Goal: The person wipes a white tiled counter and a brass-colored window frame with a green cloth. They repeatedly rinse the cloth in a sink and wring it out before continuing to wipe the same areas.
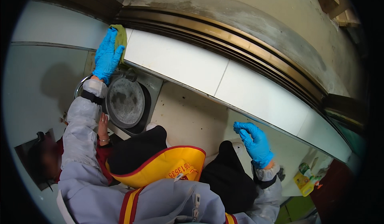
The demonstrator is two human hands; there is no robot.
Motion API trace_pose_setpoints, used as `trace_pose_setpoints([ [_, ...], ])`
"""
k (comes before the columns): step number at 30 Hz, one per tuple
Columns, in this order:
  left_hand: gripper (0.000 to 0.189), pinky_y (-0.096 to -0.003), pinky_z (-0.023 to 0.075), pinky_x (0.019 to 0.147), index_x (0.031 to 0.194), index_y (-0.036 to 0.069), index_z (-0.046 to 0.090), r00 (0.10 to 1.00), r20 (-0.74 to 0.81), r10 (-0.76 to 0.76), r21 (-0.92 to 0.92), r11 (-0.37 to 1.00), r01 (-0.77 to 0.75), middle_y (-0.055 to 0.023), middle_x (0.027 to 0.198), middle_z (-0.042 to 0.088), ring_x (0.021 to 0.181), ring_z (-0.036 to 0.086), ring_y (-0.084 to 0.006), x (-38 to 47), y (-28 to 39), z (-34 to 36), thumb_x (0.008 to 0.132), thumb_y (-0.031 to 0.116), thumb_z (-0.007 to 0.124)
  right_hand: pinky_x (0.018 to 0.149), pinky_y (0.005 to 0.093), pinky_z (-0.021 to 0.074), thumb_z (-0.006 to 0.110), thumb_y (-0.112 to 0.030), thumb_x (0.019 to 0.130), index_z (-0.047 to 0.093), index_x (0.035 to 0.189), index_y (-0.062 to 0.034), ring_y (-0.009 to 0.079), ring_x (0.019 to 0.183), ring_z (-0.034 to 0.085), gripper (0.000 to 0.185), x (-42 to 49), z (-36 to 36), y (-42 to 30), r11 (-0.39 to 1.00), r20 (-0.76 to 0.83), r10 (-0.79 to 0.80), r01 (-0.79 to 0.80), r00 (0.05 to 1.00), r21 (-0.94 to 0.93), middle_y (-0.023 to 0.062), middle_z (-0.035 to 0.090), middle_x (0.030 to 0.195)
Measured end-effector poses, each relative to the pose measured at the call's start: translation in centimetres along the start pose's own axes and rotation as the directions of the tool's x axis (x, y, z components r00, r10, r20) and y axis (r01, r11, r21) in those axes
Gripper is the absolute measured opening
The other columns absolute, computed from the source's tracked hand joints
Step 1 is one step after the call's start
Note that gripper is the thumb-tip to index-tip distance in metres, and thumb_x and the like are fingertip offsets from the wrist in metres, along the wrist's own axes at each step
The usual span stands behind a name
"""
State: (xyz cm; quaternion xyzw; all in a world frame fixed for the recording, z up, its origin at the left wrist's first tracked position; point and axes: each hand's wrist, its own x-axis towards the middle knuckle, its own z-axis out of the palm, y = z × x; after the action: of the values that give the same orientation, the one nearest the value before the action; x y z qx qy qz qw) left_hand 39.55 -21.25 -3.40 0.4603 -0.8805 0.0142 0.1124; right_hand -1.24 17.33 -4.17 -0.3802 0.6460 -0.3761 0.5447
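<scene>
My left hand [107, 56], in a blue disposable glove, reaches to the left end of a white tiled window sill [180, 62]. It holds a green cloth [121, 39] against the corner where the sill meets the wall; part of the cloth is hidden under the fingers. My right hand [255, 144], gloved the same way, hovers in front of the sill with loosely curled fingers and no visible object in it. Below my left wrist sits a round dark pan [126, 101] with a speckled grey inside.
Brown metal window tracks [210, 39] run along the sill's far side. At left, another person's hand [103, 126] with a bracelet is close to my left arm and the pan. A yellow bottle [303, 183] and a green spray bottle [305, 169] stand at lower right.
</scene>
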Motion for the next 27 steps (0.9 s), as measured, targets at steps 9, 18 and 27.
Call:
trace_pose_setpoints([
  [9,0.065,-0.0459,0.0235,0.118,0.15,0.008,0.036,0.871,0.299,0.39,-0.041,0.917,-0.397,-0.0185,0.155,0.033,0.141,0.033,-0.0366,0.1,18.2,-2.2,0.094,0.036,0.053,0.081,0.0301,0.0525,0.062,-0.019,0.097,0.067,0.116,-0.0028,0.0198,0.093,0.066,0.026,0.1,-0.5,4.1,0.991,0.028,-0.018,0.014,0.999,0.136,0.0118,0.069,0.108],
  [18,0.072,-0.0456,0.0387,0.105,0.148,0.016,0.042,0.738,0.176,0.651,-0.292,0.751,-0.592,-0.0094,0.151,0.041,0.131,0.045,-0.032,0.7,40.6,-0.4,0.083,0.033,0.068,0.08,0.0365,0.0523,0.06,-0.019,0.095,0.065,0.116,-0.0044,0.0298,0.091,0.067,0.026,-0.2,-0.9,6.0,0.995,0.034,-0.083,0.081,0.996,0.051,0.0171,0.068,0.103],
  [27,0.06,-0.0412,0.045,0.098,0.138,0.014,0.052,0.631,0.011,0.776,-0.607,0.507,-0.612,-0.0076,0.142,0.05,0.125,0.05,-0.0296,1.5,57.2,3.6,0.08,0.019,0.067,0.092,0.0419,0.0483,0.059,-0.024,0.094,0.061,0.122,-0.0054,0.0374,0.108,0.062,0.034,-3.5,-1.3,11.6,0.983,-0.073,-0.104,0.091,0.992,-0.157,0.0227,0.064,0.117],
])
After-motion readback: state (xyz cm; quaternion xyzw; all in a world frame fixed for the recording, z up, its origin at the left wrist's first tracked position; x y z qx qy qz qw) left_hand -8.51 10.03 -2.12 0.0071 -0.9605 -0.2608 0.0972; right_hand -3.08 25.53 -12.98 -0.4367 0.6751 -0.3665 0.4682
